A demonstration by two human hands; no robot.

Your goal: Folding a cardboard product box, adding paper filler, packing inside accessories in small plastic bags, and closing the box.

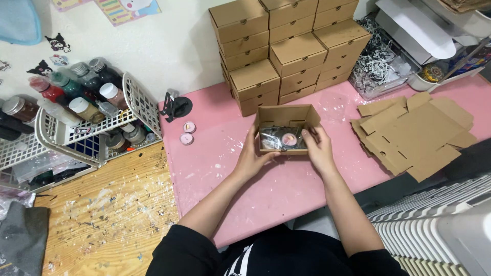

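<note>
Both hands, left (251, 156) and right (318, 148), grasp a small open cardboard box (284, 128) by its sides on the pink counter (266, 189); it looks light, easily crushed.

1. An open brown cardboard box (286, 134) sits mid-table on the pink paint-flecked tabletop (220, 163).
2. Stacked closed brown cardboard boxes (286, 51) stand behind it.
3. Flat brown cardboard blanks (414, 135) lie to its right.
4. A white plastic basket of paint bottles (87, 110) sits far left.
</note>
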